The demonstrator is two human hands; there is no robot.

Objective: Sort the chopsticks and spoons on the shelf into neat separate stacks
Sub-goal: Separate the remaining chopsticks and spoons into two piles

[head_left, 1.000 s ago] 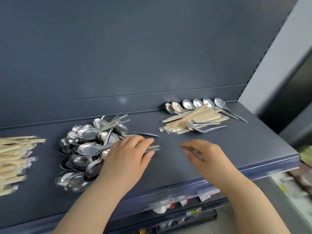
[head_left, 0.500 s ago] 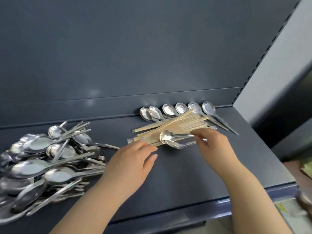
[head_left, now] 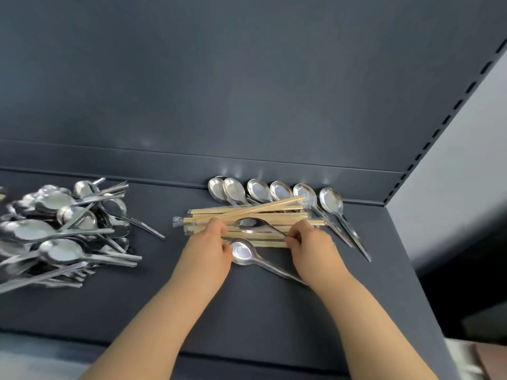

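1. Wooden chopsticks [head_left: 274, 215] lie under both hands as a loose crosswise bundle. The left hand [head_left: 208, 250] has its fingers curled over the bundle near its left end, gripping it. The right hand [head_left: 311, 246] is curled at the bundle's near right edge and seems to pinch the handle tip of the top spoon [head_left: 248, 223].
2. Between the hands, the top spoon rests on the chopsticks. A second, near spoon [head_left: 241, 252] lies just off their front edge, its bowl touching the left thumb and its handle running under the right hand.
3. Handling, as I judge it: the sticks are light, stiff and prone to roll or fan out, so squeeze them from both ends at once. Some look wrapped in clear film, which would be slick. The spoons are hard, smooth steel and slippery — best taken by the thin handle.
4. Beyond the fingers, a row of spoons [head_left: 281, 191] lies against the back lip, handles running under the sticks.
5. Well off to the left sits a tangled spoon pile [head_left: 60, 229].
6. No container shows — the shelf [head_left: 247, 311] alone bears it all, and this patch remains mixed.
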